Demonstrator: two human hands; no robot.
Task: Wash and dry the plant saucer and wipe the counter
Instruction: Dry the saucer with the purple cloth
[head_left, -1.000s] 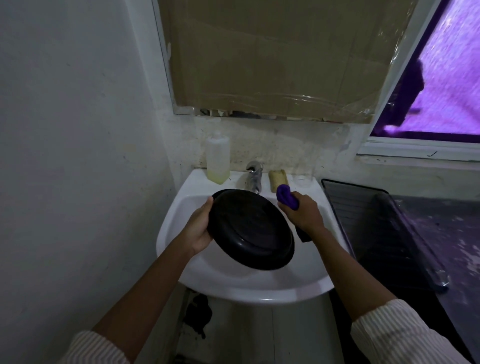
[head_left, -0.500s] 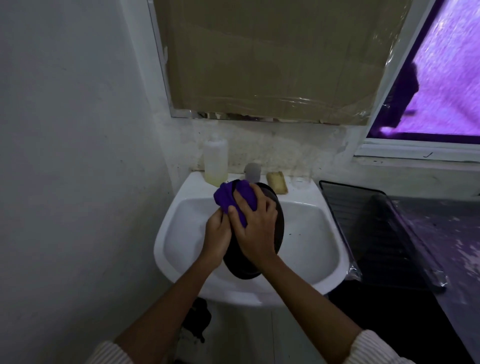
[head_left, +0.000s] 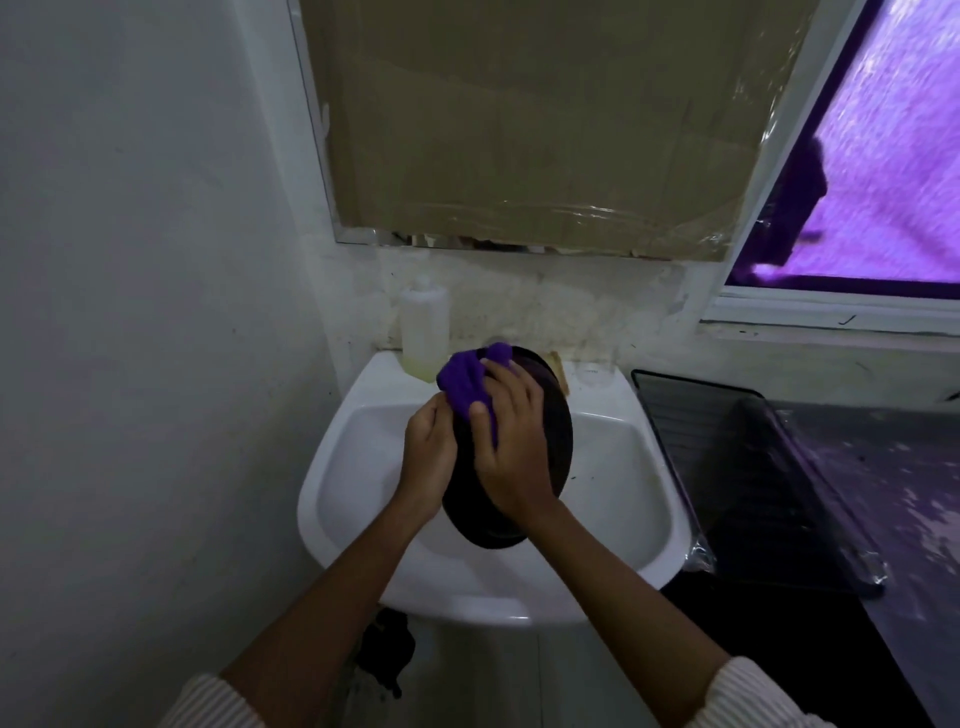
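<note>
- The left hand (head_left: 428, 457) grips the left edge of the saucer (head_left: 558, 436). The right hand (head_left: 514, 447) holds the purple cloth (head_left: 462, 382) bunched under its fingers, pressed to the saucer's face.
- A second ago the saucer lay tilted open toward the camera, with the cloth held off to its right. Now it stands on edge over the sink (head_left: 332, 467) with the cloth on it.
- Over the last half-second the grip barely shifts, and the cloth stays near the upper rim.
- This looks like the drying step just under way. No running water shows.
- The tabletop (head_left: 909, 467) on the right, carrying a dark tray (head_left: 727, 441), seems not yet wiped.
</note>
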